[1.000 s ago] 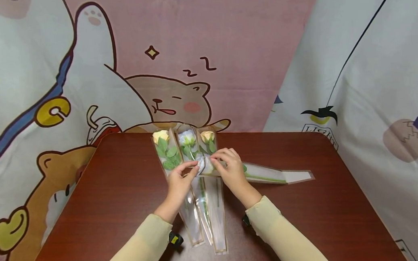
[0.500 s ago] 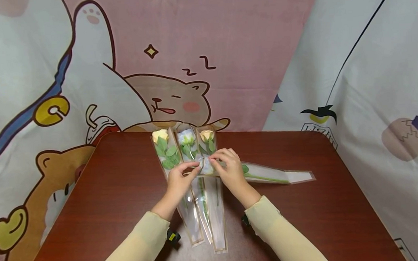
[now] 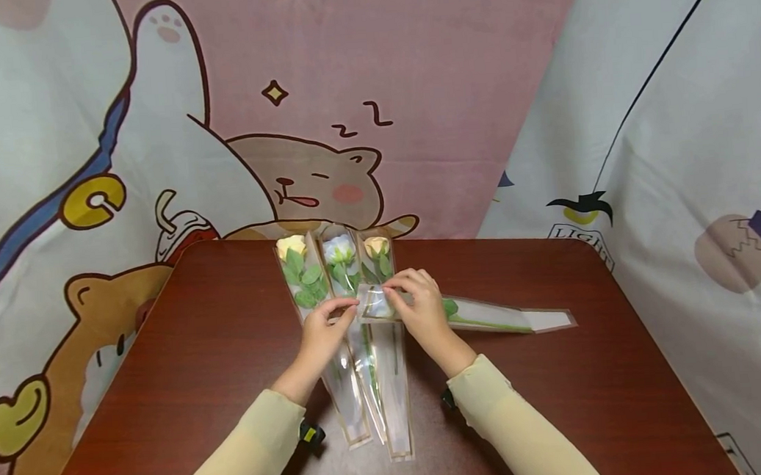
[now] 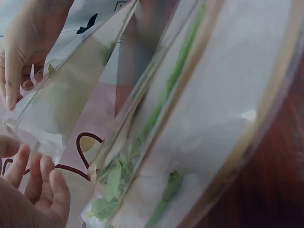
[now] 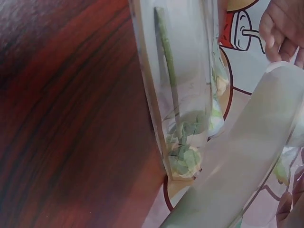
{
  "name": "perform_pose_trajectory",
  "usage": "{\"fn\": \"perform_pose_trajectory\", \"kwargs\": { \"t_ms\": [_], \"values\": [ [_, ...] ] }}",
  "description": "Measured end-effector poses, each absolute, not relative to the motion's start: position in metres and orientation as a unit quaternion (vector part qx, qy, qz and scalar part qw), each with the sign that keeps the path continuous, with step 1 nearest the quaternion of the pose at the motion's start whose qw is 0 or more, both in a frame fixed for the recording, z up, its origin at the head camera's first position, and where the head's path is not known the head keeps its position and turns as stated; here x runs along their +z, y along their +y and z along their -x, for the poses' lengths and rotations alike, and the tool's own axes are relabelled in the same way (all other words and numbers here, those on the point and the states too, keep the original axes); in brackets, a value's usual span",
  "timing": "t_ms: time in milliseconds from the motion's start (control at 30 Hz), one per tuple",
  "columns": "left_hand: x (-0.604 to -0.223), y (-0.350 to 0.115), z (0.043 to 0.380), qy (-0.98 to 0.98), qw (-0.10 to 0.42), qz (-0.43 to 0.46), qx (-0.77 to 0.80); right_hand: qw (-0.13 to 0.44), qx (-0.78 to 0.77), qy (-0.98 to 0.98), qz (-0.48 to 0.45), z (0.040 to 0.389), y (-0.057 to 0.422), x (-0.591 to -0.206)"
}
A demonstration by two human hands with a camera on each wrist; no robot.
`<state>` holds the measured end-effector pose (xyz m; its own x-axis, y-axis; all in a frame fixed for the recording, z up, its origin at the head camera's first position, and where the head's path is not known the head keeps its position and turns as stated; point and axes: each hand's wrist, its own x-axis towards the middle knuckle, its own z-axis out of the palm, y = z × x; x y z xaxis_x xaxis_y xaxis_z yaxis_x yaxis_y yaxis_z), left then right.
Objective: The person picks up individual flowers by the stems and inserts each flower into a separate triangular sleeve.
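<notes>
A pale blue rose in a clear flower sleeve (image 3: 485, 313) lies crosswise, its bloom end over other wrapped roses and its narrow tail to the right. My left hand (image 3: 321, 336) pinches the sleeve's open left edge between thumb and fingertips. Close by, my right hand (image 3: 426, 315) pinches the upper edge above the bloom. Beneath are three sleeved roses side by side: a yellow rose (image 3: 291, 248), a pale blue rose (image 3: 339, 250) and a peach rose (image 3: 377, 248). In the left wrist view, the raised sleeve (image 4: 66, 99) spans between both hands.
The brown wooden table (image 3: 229, 351) carries all the flowers. A cartoon-printed cloth (image 3: 463, 99) hangs behind the table's far edge. Black wrist cameras, one of them the left camera (image 3: 311, 434), sit under the cuffs.
The crosswise sleeve has shifted slightly right. My left hand has drawn a little left to the sleeve's edge, leaving more of its open end in sight. My right hand stays nearly in place.
</notes>
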<state>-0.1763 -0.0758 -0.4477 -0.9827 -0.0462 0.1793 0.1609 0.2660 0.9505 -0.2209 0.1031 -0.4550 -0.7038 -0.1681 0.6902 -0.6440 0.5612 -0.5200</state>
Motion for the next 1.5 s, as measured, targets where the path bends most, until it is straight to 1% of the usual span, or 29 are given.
{"fn": "perform_pose_trajectory", "kwargs": {
  "t_ms": [67, 133, 167, 267, 300, 367, 667, 867, 933, 1033, 1133, 1300, 1400, 1500],
  "values": [
    [-0.457, -0.079, 0.179, -0.799, 0.09, 0.008, -0.594, 0.295, 0.398, -0.834, -0.241, 0.221, 0.103, -0.456],
    [-0.468, -0.081, 0.182, -0.811, 0.078, -0.014, -0.58, 0.293, 0.397, -0.837, -0.238, 0.222, 0.103, -0.458],
    [-0.473, -0.081, 0.183, -0.816, 0.067, -0.019, -0.574, 0.294, 0.396, -0.838, -0.236, 0.222, 0.103, -0.459],
    [-0.472, -0.077, 0.179, -0.814, 0.011, -0.029, -0.58, 0.292, 0.393, -0.841, -0.231, 0.222, 0.102, -0.46],
    [-0.472, -0.075, 0.178, -0.814, 0.0, -0.027, -0.581, 0.292, 0.392, -0.841, -0.23, 0.222, 0.101, -0.46],
    [-0.472, -0.072, 0.178, -0.802, -0.008, -0.026, -0.596, 0.294, 0.391, -0.841, -0.232, 0.221, 0.099, -0.46],
    [-0.474, -0.065, 0.185, -0.743, 0.039, -0.042, -0.667, 0.303, 0.397, -0.83, -0.247, 0.218, 0.093, -0.457],
    [-0.473, -0.062, 0.188, -0.679, 0.066, -0.03, -0.731, 0.303, 0.411, -0.815, -0.272, 0.217, 0.098, -0.454],
    [-0.472, -0.062, 0.189, -0.655, 0.072, -0.025, -0.752, 0.293, 0.421, -0.816, -0.269, 0.218, 0.104, -0.455],
    [-0.469, -0.063, 0.192, -0.618, 0.078, -0.02, -0.782, 0.269, 0.427, -0.831, -0.234, 0.223, 0.119, -0.459],
    [-0.466, -0.066, 0.195, -0.591, 0.088, -0.019, -0.802, 0.226, 0.409, -0.866, -0.18, 0.23, 0.14, -0.464],
    [-0.46, -0.074, 0.202, -0.559, 0.094, -0.021, -0.824, 0.131, 0.392, -0.904, -0.111, 0.238, 0.173, -0.473],
    [-0.457, -0.078, 0.206, -0.549, 0.096, -0.025, -0.83, 0.093, 0.411, -0.902, -0.093, 0.239, 0.185, -0.475],
    [-0.456, -0.079, 0.211, -0.551, 0.113, -0.019, -0.827, 0.078, 0.424, -0.897, -0.097, 0.238, 0.19, -0.476]
  ]
}}
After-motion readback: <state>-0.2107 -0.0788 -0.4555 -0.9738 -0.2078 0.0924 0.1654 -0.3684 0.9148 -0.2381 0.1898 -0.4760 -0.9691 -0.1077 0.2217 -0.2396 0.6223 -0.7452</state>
